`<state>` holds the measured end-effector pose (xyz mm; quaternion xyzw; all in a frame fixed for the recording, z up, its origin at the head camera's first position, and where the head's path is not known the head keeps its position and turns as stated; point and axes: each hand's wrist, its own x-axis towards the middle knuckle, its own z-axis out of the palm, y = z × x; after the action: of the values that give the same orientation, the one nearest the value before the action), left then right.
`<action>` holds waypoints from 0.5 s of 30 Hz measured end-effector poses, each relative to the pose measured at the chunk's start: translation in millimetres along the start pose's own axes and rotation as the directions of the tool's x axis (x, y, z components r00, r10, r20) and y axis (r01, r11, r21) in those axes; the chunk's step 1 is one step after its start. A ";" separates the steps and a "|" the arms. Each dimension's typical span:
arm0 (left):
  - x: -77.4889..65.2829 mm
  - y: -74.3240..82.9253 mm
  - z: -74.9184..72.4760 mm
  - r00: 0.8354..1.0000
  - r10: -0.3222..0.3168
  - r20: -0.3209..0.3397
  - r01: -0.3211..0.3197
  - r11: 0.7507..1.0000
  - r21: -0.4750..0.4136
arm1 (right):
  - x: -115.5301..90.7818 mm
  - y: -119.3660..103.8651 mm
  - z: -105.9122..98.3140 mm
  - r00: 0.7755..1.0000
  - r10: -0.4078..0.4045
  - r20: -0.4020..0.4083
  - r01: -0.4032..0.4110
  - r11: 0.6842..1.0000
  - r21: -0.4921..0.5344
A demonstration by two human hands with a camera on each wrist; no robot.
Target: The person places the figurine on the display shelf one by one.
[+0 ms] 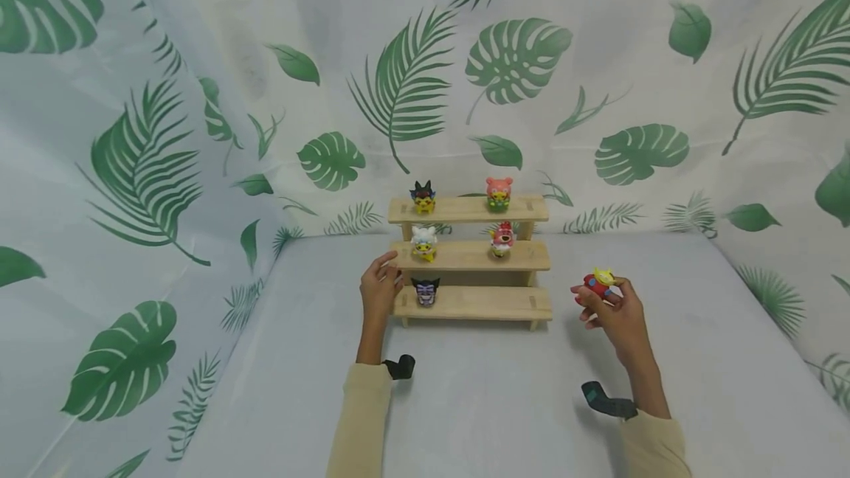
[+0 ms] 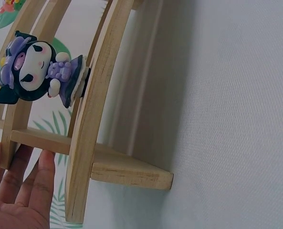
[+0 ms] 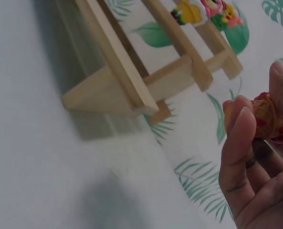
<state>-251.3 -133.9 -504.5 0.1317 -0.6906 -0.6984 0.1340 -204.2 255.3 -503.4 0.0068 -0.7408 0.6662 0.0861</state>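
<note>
A three-tier wooden display shelf [image 1: 474, 257] stands against the backdrop. At its left end my left hand [image 1: 381, 290] grips the tip of the middle board, thumb on one face and fingers on the other in the left wrist view. A purple-and-black figurine [image 2: 36, 71] sits on the bottom tier beside that hand. To the right of the shelf, my right hand [image 1: 617, 312] holds a small red, yellow and blue figurine [image 1: 600, 284] above the table, pinched between thumb and fingers. Its front is partly hidden by the fingers in the right wrist view.
The top tier bears a black-eared yellow figurine [image 1: 423, 198] and a pink one [image 1: 499, 195]. On the middle tier stand a white-topped yellow figurine [image 1: 423, 243] and a red-and-pink one [image 1: 502, 240]. A leaf-printed sheet [image 1: 425, 109] rises behind the white table [image 1: 478, 397].
</note>
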 end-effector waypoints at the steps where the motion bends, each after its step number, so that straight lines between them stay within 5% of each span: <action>1: 0.8 -0.5 -0.3 1.000 -0.001 0.000 0.001 1.000 -0.002 | -0.1 0.6 2.4 1.000 -0.006 0.011 0.006 1.000 -0.007; 10: -0.7 -0.2 0.7 0.999 -0.029 0.019 0.029 1.000 -0.009 | -6.2 -1.8 32.9 0.995 -0.081 0.060 0.088 0.987 -0.133; 15: -0.5 -1.6 -0.9 1.000 -0.001 0.016 0.000 1.000 0.012 | -4.9 0.6 55.0 0.984 -0.169 0.049 0.176 0.934 -0.311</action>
<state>-250.5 -134.6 -506.1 0.1272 -0.6958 -0.6953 0.1275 -205.9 200.5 -510.0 0.0651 -0.8346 0.5298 0.1363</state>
